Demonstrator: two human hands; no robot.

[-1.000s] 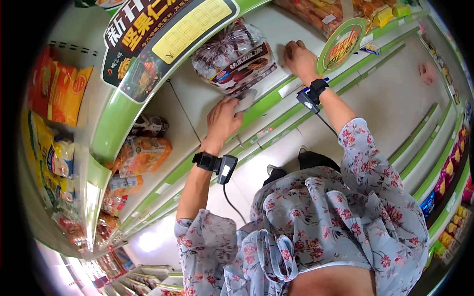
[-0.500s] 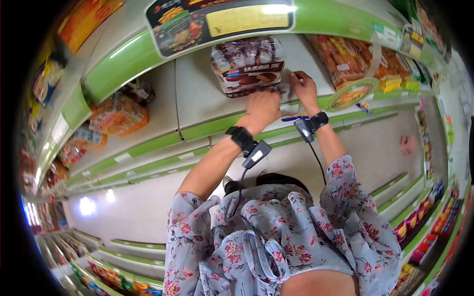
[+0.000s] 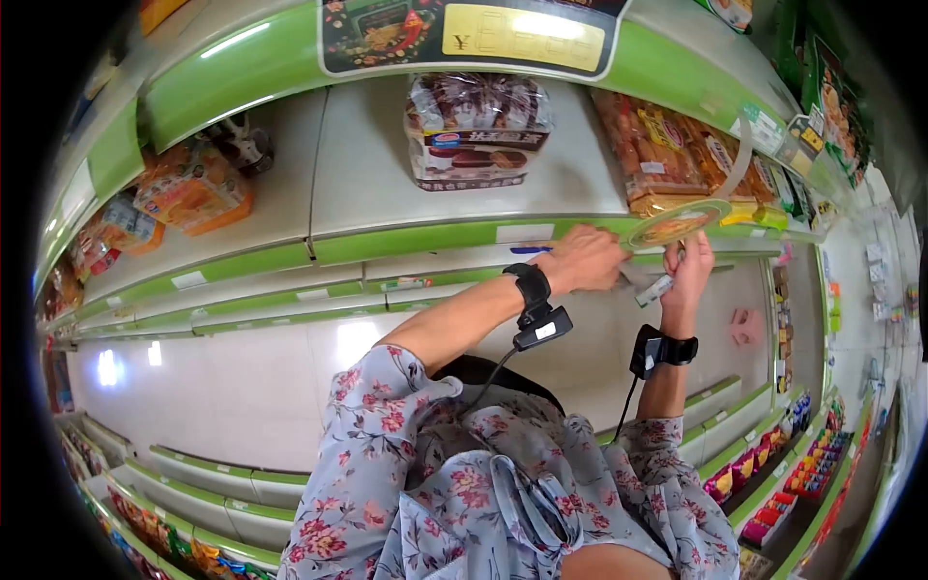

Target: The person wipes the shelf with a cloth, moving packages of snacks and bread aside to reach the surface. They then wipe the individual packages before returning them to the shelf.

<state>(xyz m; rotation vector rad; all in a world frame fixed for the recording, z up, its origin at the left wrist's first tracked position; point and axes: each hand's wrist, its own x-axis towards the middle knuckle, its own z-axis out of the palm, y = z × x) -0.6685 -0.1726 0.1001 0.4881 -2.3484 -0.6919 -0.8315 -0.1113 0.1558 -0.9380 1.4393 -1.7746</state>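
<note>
My left hand (image 3: 587, 259) is closed in front of the shelf edge, fingers curled over toward the right. A greyish strip (image 3: 633, 275) shows just past its fingertips; I cannot tell which hand holds it. To its right, my right hand (image 3: 688, 273) is raised with fingers bent together, just under a round shelf tag (image 3: 681, 224). Beside its palm is a small white and green label (image 3: 655, 292), tilted. Behind my left hand, a clear-wrapped pack of chocolate snack cakes (image 3: 478, 135) stands upright on the white shelf (image 3: 367, 184), apart from both hands.
Packed bread (image 3: 667, 145) sits right on the shelf, orange snack packs (image 3: 198, 188) left. A large price sign (image 3: 474, 34) hangs from the shelf above. A blue pen-like item (image 3: 530, 250) lies by the green edge. More shelves (image 3: 242, 493) line the aisle behind.
Both hands have moved right and down, away from the snack cake pack, to the shelf edge near the round tag. The view has shifted too. The pack stays on the shelf.
</note>
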